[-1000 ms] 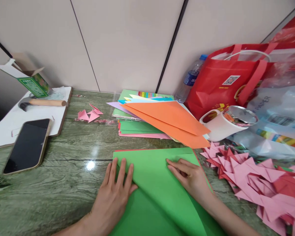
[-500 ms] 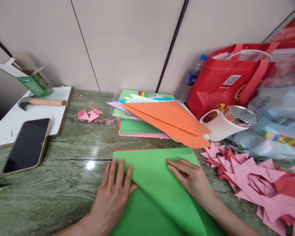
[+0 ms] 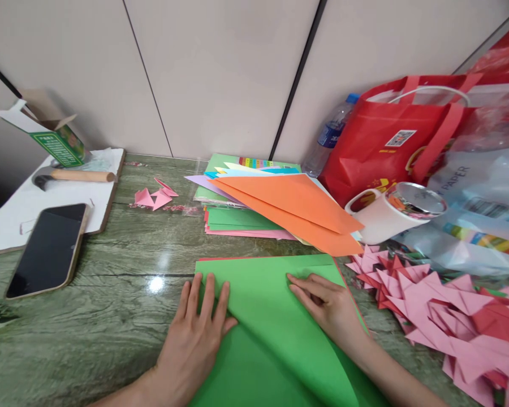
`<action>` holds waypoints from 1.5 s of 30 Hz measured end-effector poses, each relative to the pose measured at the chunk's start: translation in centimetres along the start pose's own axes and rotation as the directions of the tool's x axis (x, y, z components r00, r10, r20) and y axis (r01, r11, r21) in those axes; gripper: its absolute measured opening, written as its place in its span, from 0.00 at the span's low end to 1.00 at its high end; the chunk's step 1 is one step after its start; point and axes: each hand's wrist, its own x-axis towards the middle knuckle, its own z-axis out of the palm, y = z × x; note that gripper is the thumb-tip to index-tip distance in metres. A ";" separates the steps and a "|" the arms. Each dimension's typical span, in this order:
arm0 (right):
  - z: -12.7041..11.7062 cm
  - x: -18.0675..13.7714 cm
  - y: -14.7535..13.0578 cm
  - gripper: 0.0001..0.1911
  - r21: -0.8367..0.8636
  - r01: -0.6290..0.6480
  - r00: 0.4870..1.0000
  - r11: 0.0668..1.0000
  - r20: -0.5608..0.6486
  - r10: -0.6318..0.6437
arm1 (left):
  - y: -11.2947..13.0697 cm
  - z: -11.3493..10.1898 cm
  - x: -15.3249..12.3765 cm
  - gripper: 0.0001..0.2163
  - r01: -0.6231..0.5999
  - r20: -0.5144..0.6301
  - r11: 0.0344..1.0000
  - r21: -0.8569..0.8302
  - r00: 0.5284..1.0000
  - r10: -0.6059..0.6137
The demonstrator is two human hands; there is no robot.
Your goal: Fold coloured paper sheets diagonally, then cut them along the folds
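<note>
A large sheet of green paper (image 3: 271, 305) lies in front of me, curled over so that its folded-up part bulges across the sheet below. Red paper (image 3: 338, 270) peeks out along the back and right edges. My left hand (image 3: 199, 333) rests flat on the sheet's left side, fingers spread. On the right, my right hand (image 3: 322, 299) has thumb and index finger pressed together on the turned-over part of the green sheet, near its far edge. The other fingers of that hand are curled in.
Behind the sheet is a stack with orange paper (image 3: 280, 198) on top. To the right are folded pink paper pieces (image 3: 445, 316), a white mug (image 3: 382, 217), a bottle (image 3: 331, 135) and a red bag (image 3: 377, 135). A phone (image 3: 48, 251) and a hammer-like tool (image 3: 74, 175) lie left.
</note>
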 end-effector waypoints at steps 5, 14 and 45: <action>0.0 0.0 -0.1 0.16 -0.001 0.004 1.000 1.000 -0.004 -0.004 | 0.1 -0.3 0.3 0.22 0.038 0.007 0.999 -0.028 0.999 -0.038; 0.0 0.0 0.0 0.16 0.000 -0.010 1.000 1.000 0.005 0.010 | 0.0 -0.3 0.4 0.22 0.029 0.020 0.999 -0.018 0.999 -0.029; 0.0 -0.1 0.1 0.15 -0.016 0.012 1.000 1.000 0.009 -0.012 | -0.2 -1.0 1.0 0.23 -0.023 0.017 0.999 0.031 1.000 0.022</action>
